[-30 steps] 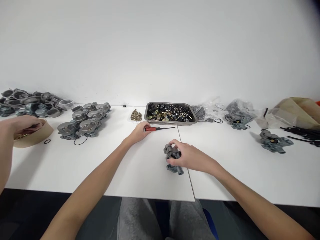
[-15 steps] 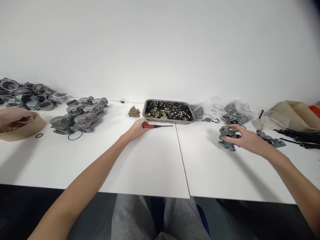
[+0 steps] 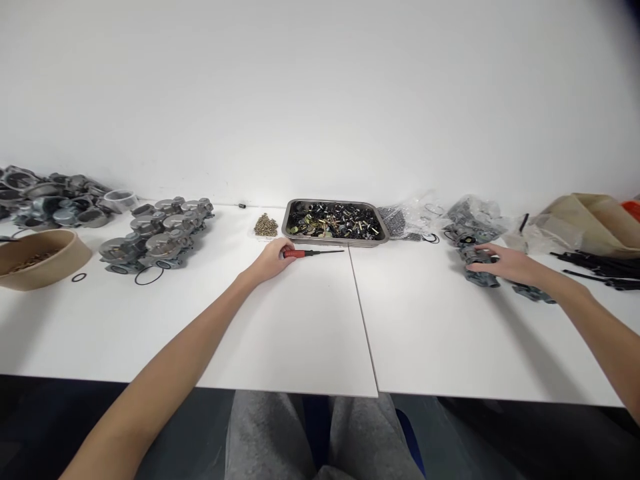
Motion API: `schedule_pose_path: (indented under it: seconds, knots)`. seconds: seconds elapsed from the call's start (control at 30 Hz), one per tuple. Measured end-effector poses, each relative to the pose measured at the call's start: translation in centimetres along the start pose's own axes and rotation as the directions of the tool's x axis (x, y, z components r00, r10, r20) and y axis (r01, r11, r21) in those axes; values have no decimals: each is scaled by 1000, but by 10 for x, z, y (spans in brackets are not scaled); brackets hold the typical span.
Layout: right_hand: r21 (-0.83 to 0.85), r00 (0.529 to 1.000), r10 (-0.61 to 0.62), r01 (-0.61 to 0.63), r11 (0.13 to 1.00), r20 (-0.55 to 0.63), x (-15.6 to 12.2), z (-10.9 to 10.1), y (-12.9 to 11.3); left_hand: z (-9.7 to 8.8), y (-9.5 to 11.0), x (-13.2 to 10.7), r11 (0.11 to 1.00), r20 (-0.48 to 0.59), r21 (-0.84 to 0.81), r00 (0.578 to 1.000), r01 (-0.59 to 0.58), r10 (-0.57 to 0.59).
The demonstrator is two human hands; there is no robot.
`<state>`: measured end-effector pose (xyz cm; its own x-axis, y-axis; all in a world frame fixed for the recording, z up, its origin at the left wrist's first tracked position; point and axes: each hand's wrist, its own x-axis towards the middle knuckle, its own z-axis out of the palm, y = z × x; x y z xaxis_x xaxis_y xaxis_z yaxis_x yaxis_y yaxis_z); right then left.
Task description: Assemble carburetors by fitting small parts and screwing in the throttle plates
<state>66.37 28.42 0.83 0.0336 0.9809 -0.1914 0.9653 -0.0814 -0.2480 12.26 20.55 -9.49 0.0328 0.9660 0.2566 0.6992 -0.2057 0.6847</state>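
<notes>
My left hand (image 3: pixel 269 261) rests on the white table, its fingers closed round the red handle of a screwdriver (image 3: pixel 300 253). The screwdriver's dark shaft points to the right, in front of the metal tray (image 3: pixel 336 241). On the right side, my right hand (image 3: pixel 506 263) has its thumb and fingers around a grey metal carburetor (image 3: pixel 483 277). Part of that carburetor is covered by the fingers. Another carburetor (image 3: pixel 534 294) lies just beyond, partly behind my right wrist.
Small black and brass parts fill the tray. Left of it lie a pile of brass pieces (image 3: pixel 266 225) and several carburetors (image 3: pixel 165 245). A beige bowl (image 3: pixel 60 260) stands far left, near more grey castings (image 3: pixel 65 200). Plastic bags (image 3: pixel 417 217) and black tubes (image 3: pixel 597 263) lie right.
My right hand has moved right with the carburetor, towards the other one there. Another person's hand has left the beige bowl. My left hand stays on the screwdriver.
</notes>
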Motion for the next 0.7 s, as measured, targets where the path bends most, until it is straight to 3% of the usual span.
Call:
schedule_pose_path:
  seconds: [0.27,0.43,0.5,0.57,0.63,0.7]
  knots:
    - [-2,999,36,-36,999,17,42,-17,25,1,-4,1,1000,0,4,1000,-11,11]
    - [-84,999,-34,34,996,1,65,-15,36,1,-5,1,999,10,24,999,-35,34]
    - [-207,991,-59,32,978,-124,62,-14,24,2,-6,2,998,8,44,999,-51,50]
    - [-302,942,-161,68,951,-294,50,-11,1,4,-6,2,995,3,69,997,-73,73]
    - [-288,855,-319,211,934,-409,31,-3,-31,5,-5,1,990,4,95,995,-102,102]
    - [-187,792,-433,391,901,-430,8,14,-68,5,-4,-1,984,13,120,991,-132,131]
